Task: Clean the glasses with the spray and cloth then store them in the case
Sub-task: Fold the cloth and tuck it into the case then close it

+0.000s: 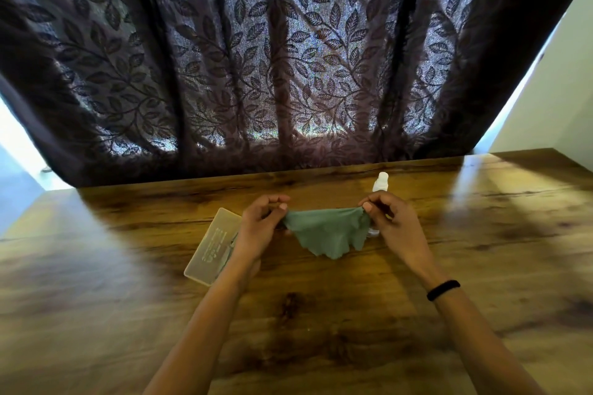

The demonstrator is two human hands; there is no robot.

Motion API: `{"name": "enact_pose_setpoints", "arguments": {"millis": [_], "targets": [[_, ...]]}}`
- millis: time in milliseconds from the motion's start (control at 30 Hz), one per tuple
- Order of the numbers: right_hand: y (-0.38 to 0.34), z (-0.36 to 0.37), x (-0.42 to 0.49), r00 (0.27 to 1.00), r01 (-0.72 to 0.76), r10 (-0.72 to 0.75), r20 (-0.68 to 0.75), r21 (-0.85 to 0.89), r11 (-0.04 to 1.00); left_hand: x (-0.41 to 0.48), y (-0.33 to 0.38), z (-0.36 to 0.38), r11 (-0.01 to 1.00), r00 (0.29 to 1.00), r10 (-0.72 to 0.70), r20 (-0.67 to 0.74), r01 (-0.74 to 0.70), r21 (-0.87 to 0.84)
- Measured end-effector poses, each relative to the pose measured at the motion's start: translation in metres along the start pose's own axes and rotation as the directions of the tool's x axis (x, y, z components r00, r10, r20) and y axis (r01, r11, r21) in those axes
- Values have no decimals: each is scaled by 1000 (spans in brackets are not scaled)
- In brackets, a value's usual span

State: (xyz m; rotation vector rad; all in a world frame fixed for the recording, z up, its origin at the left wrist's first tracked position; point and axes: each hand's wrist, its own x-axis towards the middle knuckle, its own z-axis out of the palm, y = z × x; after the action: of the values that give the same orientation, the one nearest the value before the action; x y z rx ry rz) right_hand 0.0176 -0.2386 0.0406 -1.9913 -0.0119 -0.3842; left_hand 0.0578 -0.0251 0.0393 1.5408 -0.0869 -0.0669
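Note:
A grey-green cloth [327,232] hangs stretched between both hands above the wooden table [321,314]. My left hand [260,228] pinches its left corner and my right hand [393,224] pinches its right corner. A translucent glasses case [210,248] lies shut on the table to the left, partly under my left forearm. A white spray bottle [381,183] stands behind my right hand, its lower part hidden. The glasses themselves are not clearly visible; a dark shape shows faintly inside the case.
A dark leaf-patterned curtain [288,58] hangs along the table's far edge. A pale wall [561,90] rises at the right. A black band [442,289] circles my right wrist. Bare tabletop stretches left, right and near me.

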Motion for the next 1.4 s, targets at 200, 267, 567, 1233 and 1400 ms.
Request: {"name": "enact_pose_setpoints", "arguments": {"millis": [200,267,567,1233,1400], "targets": [[3,3,0,996,27,-27,-81,-5,1000,-2,5,0,991,996,-54,69,62,-120],[4,9,0,996,-1,2,-95,16,1000,-2,5,4,989,993,-67,97,79,-124],[1,66,-20,984,53,-54,167,12,999,-7,8,22,987,992,-62,111,78,-139],[-1,36,8,998,6,-5,59,-22,1000,-3,30,-3,965,995,88,46,-97,242],[12,69,1,949,-104,112,293,-44,994,-5,31,-2,979,996,60,70,-73,190]]}}
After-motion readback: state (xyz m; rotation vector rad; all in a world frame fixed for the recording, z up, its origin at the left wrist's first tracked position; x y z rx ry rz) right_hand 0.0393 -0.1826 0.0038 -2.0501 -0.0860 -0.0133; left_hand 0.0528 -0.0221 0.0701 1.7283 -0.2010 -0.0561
